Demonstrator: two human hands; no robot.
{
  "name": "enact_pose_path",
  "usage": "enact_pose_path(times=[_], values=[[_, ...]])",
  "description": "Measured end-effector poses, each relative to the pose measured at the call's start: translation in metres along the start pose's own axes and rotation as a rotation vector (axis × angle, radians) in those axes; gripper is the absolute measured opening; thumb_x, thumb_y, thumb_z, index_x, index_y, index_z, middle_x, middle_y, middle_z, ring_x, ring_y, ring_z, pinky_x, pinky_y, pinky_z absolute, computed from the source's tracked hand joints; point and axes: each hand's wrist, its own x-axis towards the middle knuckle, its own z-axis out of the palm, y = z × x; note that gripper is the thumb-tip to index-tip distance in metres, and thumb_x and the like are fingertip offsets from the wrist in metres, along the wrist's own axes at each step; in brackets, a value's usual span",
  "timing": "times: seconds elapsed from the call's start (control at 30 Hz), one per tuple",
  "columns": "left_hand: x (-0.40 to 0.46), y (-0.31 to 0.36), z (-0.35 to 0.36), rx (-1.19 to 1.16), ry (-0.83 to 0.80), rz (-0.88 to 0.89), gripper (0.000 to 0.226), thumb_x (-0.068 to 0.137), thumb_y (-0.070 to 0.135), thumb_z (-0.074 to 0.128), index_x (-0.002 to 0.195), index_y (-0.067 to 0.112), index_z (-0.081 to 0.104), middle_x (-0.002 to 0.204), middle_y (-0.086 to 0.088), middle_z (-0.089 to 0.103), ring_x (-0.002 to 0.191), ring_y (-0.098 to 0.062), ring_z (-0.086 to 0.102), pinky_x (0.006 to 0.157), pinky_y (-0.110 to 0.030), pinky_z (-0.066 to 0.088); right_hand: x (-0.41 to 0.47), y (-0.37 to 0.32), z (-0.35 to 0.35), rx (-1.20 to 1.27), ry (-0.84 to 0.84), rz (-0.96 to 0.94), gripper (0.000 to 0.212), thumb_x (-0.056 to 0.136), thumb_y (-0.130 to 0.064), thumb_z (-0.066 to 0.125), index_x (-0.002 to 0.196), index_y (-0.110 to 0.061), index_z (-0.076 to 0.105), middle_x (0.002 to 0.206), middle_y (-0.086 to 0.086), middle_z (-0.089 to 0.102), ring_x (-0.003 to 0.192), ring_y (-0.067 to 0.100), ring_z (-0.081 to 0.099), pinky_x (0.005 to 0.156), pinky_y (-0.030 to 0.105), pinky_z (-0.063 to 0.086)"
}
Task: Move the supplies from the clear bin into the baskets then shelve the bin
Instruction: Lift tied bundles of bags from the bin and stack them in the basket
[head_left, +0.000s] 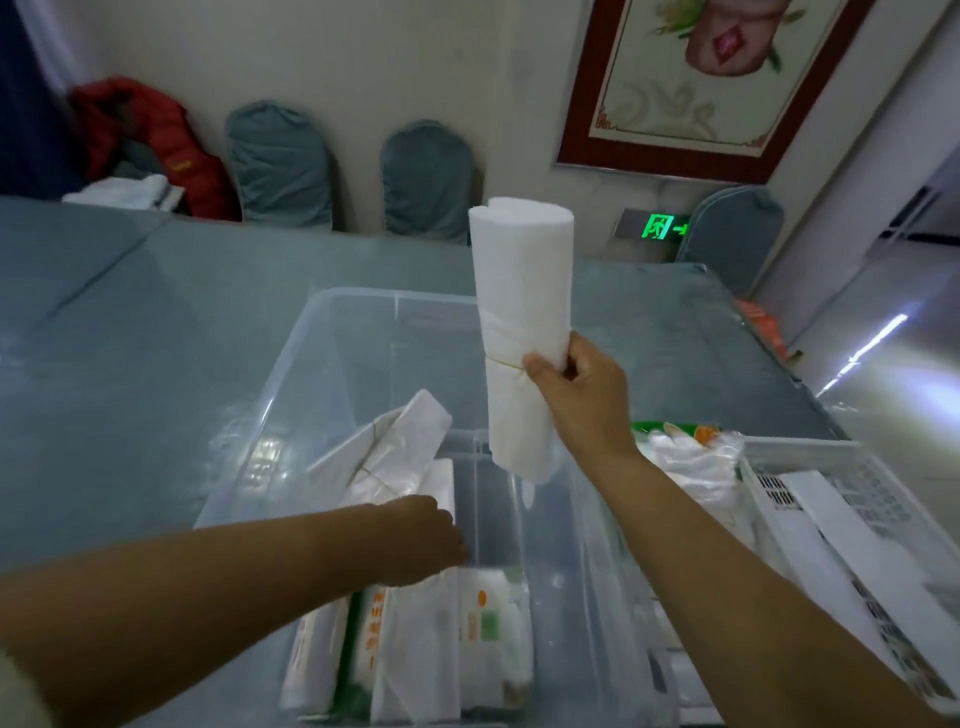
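Note:
A clear plastic bin (332, 332) stands on the table in front of me. My right hand (576, 395) grips a white roll of bags (522, 312) bound with a rubber band, held upright above the bin's right side. My left hand (421, 540) reaches down into the bin, fingers curled over white packets; what it grips is hidden. Another banded white bundle (384, 452) leans inside the bin. Several packs with green and orange print (441, 649) lie at the bin's near end. A white slotted basket (852, 499) sits to the right.
The basket holds long white flat packs (857, 566), and clear bagged items with a green pack (691, 457) lie behind it. The table (130, 322) has a grey-blue cloth. Covered chairs (280, 166) and a red jacket (156, 145) stand at the far wall.

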Motion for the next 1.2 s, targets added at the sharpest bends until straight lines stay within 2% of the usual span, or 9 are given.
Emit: enact_pose_path(times=[0.1,0.23,0.4,0.57,0.7,0.8,0.93,1.07,1.2], values=[[0.007,-0.007,0.016,0.132,0.147,0.148,0.051,0.084,0.01,0.059,0.133,0.011,0.043,0.134,-0.009,0.054,0.123,-0.028,0.05,0.105,-0.04,0.037,0.005,0.001,-0.003,-0.017,0.024,-0.003,0.023,0.079,-0.039,0.063,0.075,-0.018,0.055,0.07,-0.01,0.06,0.065,0.007,0.056,0.057,0.029,0.045],[0.007,-0.005,0.028,0.218,0.211,0.193,0.056,0.069,0.022,0.077,0.12,0.02,0.057,0.115,0.001,0.067,0.106,-0.018,0.063,0.098,-0.033,0.045,0.006,0.006,-0.003,-0.009,0.013,0.024,0.021,0.083,-0.038,0.063,0.087,-0.018,0.059,0.083,-0.004,0.064,0.072,0.016,0.059,0.062,0.029,0.049],[0.008,-0.003,0.027,0.291,0.257,0.237,0.031,0.055,0.034,0.079,0.084,0.034,0.069,0.092,0.013,0.071,0.093,-0.01,0.066,0.085,-0.023,0.052,0.007,0.008,-0.003,-0.006,0.009,0.038,0.018,0.082,-0.034,0.064,0.082,-0.017,0.059,0.076,-0.003,0.062,0.067,0.017,0.056,0.059,0.028,0.044],[0.001,-0.006,0.011,0.446,0.045,0.207,0.021,0.066,0.025,0.076,0.083,0.03,0.065,0.087,0.011,0.07,0.088,-0.01,0.064,0.099,-0.026,0.043,0.004,0.003,-0.004,-0.021,0.007,0.04,0.02,0.082,-0.033,0.065,0.079,-0.015,0.058,0.073,-0.002,0.061,0.064,0.016,0.054,0.056,0.028,0.041],[-0.004,-0.016,-0.029,0.296,0.225,0.119,0.045,0.072,0.002,0.069,0.112,0.013,0.054,0.118,-0.009,0.061,0.113,-0.03,0.054,0.115,-0.04,0.014,-0.006,-0.007,-0.011,0.116,0.059,0.087,0.016,0.082,-0.031,0.066,0.081,-0.016,0.059,0.075,-0.007,0.061,0.066,0.008,0.056,0.057,0.023,0.046],[-0.024,-0.021,-0.076,0.218,0.536,-0.025,0.041,0.06,0.02,0.077,0.098,0.025,0.063,0.099,0.003,0.069,0.095,-0.019,0.066,0.1,-0.03,0.041,-0.013,-0.011,-0.023,0.247,0.076,0.117,0.011,0.081,-0.027,0.068,0.076,-0.029,0.059,0.075,-0.015,0.063,0.065,-0.002,0.058,0.055,0.01,0.047],[-0.055,-0.033,-0.112,-0.232,0.785,-0.214,0.012,0.077,0.019,0.066,0.087,0.016,0.059,0.09,-0.005,0.065,0.086,-0.028,0.061,0.069,-0.027,0.039,-0.014,-0.023,-0.049,0.426,0.124,0.128,0.009,0.08,-0.019,0.07,0.077,-0.025,0.064,0.068,-0.013,0.068,0.06,-0.005,0.059,0.053,0.013,0.047],[-0.076,-0.036,-0.138,-0.839,0.986,-0.398,0.03,0.08,0.021,0.069,0.108,0.027,0.059,0.097,0.011,0.06,0.085,-0.012,0.058,0.071,-0.026,0.04,-0.015,-0.037,-0.063,0.537,0.137,0.151,0.005,0.083,-0.021,0.067,0.087,-0.024,0.067,0.076,-0.012,0.072,0.067,0.002,0.065,0.056,0.02,0.051],[-0.078,-0.029,-0.163,-1.464,1.054,-0.16,0.032,0.08,0.014,0.068,0.104,0.032,0.059,0.102,0.01,0.069,0.088,-0.003,0.067,0.074,-0.02,0.055,-0.014,-0.057,-0.066,0.596,0.17,0.221,0.003,0.083,-0.023,0.065,0.083,-0.02,0.065,0.079,0.0,0.07,0.071,0.015,0.064,0.059,0.03,0.052]])
